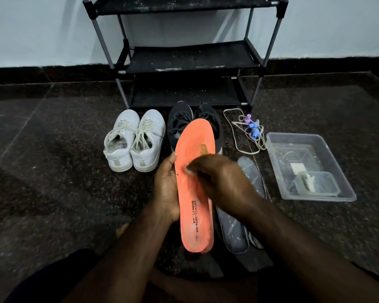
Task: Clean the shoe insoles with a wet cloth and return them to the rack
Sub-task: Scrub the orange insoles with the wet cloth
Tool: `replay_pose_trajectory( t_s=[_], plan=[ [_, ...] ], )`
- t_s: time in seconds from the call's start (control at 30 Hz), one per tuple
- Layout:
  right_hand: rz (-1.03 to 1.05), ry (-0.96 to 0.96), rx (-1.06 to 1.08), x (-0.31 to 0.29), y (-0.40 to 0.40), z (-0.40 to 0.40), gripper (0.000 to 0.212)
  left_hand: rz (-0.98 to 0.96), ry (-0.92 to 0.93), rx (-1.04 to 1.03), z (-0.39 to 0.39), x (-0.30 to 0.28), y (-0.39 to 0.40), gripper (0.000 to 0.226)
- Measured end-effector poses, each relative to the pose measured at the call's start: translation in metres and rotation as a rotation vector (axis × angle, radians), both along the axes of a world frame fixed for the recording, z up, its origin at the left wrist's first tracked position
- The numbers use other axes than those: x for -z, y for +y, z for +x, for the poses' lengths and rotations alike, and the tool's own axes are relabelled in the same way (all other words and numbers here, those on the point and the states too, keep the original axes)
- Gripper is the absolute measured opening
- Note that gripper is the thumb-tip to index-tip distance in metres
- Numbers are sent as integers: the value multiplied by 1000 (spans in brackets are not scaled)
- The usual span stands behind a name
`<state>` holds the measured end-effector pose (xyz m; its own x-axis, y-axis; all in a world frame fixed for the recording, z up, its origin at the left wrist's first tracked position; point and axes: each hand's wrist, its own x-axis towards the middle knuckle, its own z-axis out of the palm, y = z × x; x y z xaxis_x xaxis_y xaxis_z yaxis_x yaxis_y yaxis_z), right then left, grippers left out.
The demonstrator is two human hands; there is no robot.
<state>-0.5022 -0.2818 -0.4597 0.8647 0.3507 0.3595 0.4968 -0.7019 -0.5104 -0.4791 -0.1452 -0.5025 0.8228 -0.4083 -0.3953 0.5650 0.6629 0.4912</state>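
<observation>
Head view shows the orange insole held upright above the floor, in front of the rack. Gripping its left edge is the left hand, thumb along the rim. Across the insole's middle lies the right hand, fingers curled; a yellowish cloth peeks above them. Behind the insole sit black shoes, left of it white sneakers, right of it grey insoles, a clear tub and a skipping rope.
</observation>
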Motion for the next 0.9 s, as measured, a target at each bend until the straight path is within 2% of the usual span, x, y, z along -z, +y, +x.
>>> replay_pose_trajectory(
  t_s=[0.1, 0.27, 0.33, 0.43, 0.47, 0.57, 0.6, 0.7, 0.83, 0.9],
  plan=[
    [45, 4, 200, 1, -7, 15, 20, 4, 2, -5, 0, 2, 0, 57],
    [-26, 54, 46, 9, 20, -7, 29, 12, -21, -39, 1, 1, 1, 57],
    [107, 114, 32, 6, 20, -11, 31, 8, -23, -61, 3, 3, 2, 58],
    [463, 307, 157, 0, 10, 5, 20, -18, -8, -33, 0, 2, 2, 58],
    [453, 306, 200, 0, 5, 11, 15, -20, -6, -30, -1, 2, 2, 57],
    [118, 52, 305, 4, -7, 20, 10, -19, -12, -18, -2, 5, 2, 55],
    [86, 17, 303, 5, -7, 20, 12, -22, -19, -14, -2, 4, 1, 55],
    [44, 76, 227, 6, 0, 15, 25, -17, -39, -18, -2, 2, 1, 55],
    [-129, 78, 147, 13, 8, 13, 34, 29, -16, -56, 0, -1, 1, 57],
    [-115, 83, 140, 12, 5, 14, 36, 32, -16, -65, 0, 0, 0, 57]
  ],
)
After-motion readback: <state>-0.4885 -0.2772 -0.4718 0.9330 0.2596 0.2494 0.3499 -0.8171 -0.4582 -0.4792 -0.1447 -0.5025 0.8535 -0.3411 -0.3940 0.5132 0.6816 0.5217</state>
